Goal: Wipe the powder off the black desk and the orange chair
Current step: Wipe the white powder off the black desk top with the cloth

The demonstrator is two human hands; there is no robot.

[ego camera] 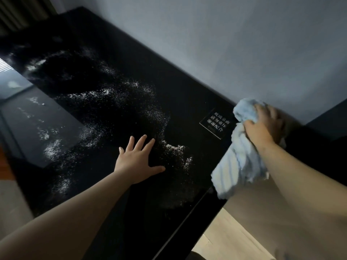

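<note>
- Right hand (262,124) clamped on bunched light-blue striped cloth (238,166), fingers curled round it, at black desk (142,222) far corner by grey wall (244,44).
- Left hand (138,160) flat on desk, fingers straight and spread.
- White powder (131,102) scattered ahead of and either side of left fingertips, thickest just beyond thumb; judged barely started, nearly whole desk left.
- Orange chair not in view; not yet done, presumably.
- Small placard with white characters (216,123) just beside right fingers, likely in wipe path.
- Pale wood floor (231,241) below desk edge.
</note>
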